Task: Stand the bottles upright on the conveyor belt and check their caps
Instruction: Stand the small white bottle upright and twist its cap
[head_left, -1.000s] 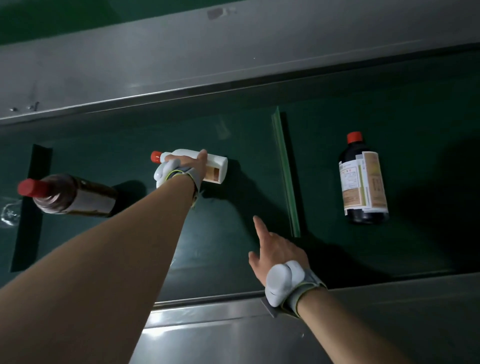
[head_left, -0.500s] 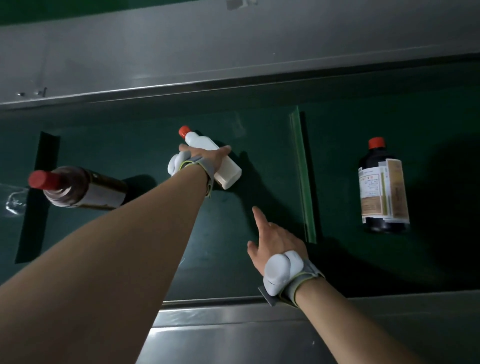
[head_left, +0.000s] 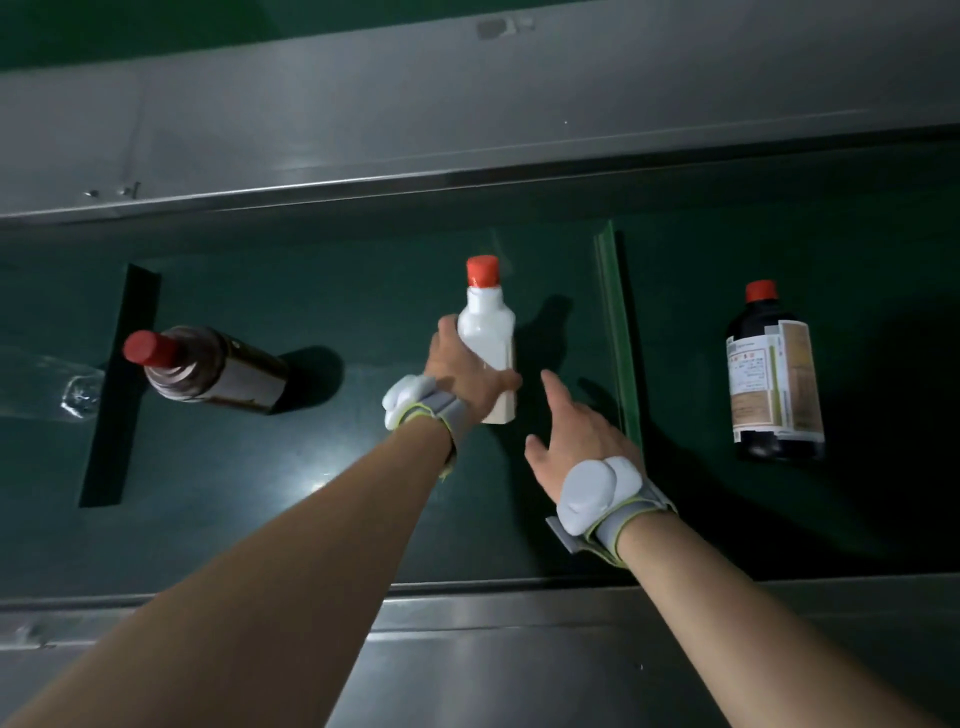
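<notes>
A white bottle (head_left: 488, 338) with a red cap stands nearly upright in the middle of the dark green conveyor belt (head_left: 311, 509), and my left hand (head_left: 465, 376) is wrapped around its lower body. My right hand (head_left: 574, 439) hovers just right of the bottle's base, fingers spread, holding nothing. To the left a brown bottle (head_left: 218, 371) with a red cap stands upright, seen from above. On the right a dark bottle (head_left: 774, 374) with a red cap and a pale label lies on its side.
A raised green cleat (head_left: 615, 332) crosses the belt between the white and dark bottles; a darker cleat (head_left: 122, 384) lies at the left. Steel side rails (head_left: 467, 135) run along the far and near edges. Something clear and glassy (head_left: 78, 395) shows at the far left.
My left hand has swung the white bottle from lying on its side up to nearly upright. My right hand moved up toward the bottle's base. The bottles drifted rightward in view.
</notes>
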